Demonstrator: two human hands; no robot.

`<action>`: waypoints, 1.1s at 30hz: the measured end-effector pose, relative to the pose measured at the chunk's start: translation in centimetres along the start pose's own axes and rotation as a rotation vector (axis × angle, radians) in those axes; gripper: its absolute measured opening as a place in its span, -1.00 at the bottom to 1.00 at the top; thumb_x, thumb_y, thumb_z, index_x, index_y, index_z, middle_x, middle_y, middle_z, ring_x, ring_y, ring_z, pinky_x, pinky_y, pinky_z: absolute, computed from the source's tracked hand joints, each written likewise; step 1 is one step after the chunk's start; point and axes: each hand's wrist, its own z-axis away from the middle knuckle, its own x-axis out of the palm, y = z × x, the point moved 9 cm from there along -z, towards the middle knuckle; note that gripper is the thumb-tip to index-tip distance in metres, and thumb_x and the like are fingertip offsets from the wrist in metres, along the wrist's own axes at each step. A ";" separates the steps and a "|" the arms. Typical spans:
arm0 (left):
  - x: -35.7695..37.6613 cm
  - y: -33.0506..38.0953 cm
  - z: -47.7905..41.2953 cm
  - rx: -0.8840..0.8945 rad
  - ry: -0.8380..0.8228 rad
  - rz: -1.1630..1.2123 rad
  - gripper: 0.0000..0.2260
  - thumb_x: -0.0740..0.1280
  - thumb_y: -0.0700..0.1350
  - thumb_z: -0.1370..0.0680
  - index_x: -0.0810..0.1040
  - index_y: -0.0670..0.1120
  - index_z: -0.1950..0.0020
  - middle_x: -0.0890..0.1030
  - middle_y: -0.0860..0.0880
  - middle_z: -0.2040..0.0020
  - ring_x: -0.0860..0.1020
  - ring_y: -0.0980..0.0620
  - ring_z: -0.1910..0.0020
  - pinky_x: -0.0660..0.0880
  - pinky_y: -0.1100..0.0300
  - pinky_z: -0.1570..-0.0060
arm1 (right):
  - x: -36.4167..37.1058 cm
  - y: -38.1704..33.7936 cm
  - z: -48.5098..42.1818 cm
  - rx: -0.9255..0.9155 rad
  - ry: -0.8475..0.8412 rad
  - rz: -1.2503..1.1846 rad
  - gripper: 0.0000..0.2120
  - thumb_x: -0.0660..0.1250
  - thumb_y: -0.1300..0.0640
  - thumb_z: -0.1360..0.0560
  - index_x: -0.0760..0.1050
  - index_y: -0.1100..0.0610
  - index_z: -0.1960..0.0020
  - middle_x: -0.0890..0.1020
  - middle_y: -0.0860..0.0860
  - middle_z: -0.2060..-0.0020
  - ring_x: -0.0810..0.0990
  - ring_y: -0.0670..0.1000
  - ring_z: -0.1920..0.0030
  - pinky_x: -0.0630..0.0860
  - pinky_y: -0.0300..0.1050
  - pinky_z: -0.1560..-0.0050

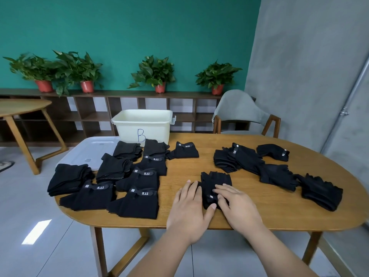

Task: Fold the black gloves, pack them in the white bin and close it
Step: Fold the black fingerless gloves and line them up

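Note:
A black glove [216, 181] lies on the wooden table [259, 212] near the front edge. My left hand [189, 208] lies flat beside it, thumb touching its near edge. My right hand [235, 204] presses on the glove's cuff with straight fingers. Several folded black gloves [127, 176] sit in stacks on the left half of the table. More black gloves [275, 168] lie loosely on the right half. The white bin [143, 124], marked with a blue B, stands open at the table's far edge. Its pale lid [87, 152] lies flat at the far left.
A grey chair [241, 112] stands behind the table on the right. A low shelf [99, 114] with several potted plants [153, 72] runs along the green wall. Another wooden table [22, 110] stands at the left. A grey wall [309, 66] rises on the right.

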 end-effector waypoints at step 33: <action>-1.4 0.2 0.5 0.131 0.143 0.231 -0.30 0.30 0.22 -0.61 0.10 0.19 -0.70 0.00 0.27 -0.71 -0.23 0.21 -0.67 -0.12 0.11 -0.65 | -2.8 -0.9 1.6 0.005 0.175 -0.188 -0.66 0.24 0.21 -0.68 0.56 -0.06 -0.39 0.60 -0.10 -0.36 0.49 -0.12 -0.42 0.46 -0.12 -0.40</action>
